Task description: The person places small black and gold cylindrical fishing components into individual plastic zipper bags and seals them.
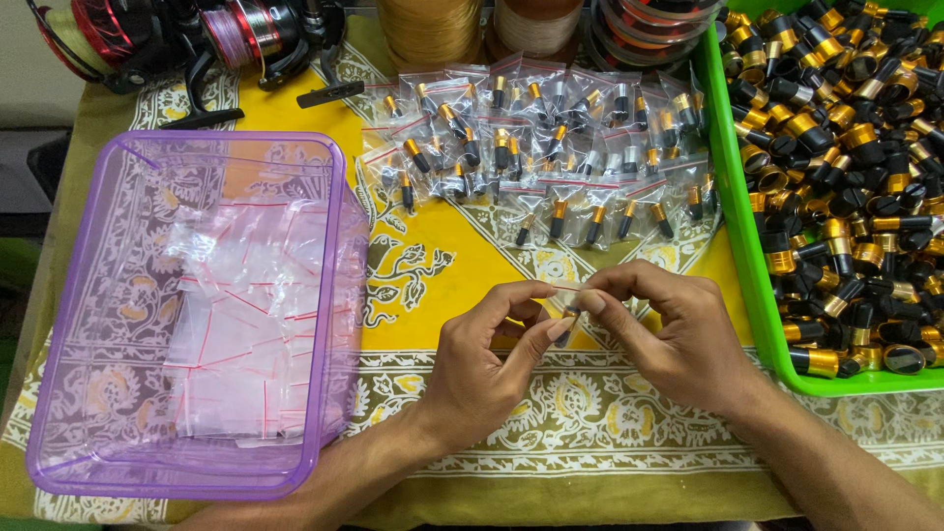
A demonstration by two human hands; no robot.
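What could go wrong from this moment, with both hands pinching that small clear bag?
1. The small clear plastic bag is pinched only by fingertips of the left hand and right hand; it might slip onto the yellow patterned cloth.
2. The filled bags lie loosely close beyond; a forward reach could scatter them.

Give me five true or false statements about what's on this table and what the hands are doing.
1. Both hands, left hand and right hand, pinch one small clear bag between their fingertips. True.
2. The purple tub holds black and gold caps. False: it holds empty clear bags.
3. The green tray stands at the right, full of black and gold parts. True.
4. The filled bags lie inside the green tray. False: they lie on the yellow cloth.
5. Fishing reels sit at the far left edge. True.
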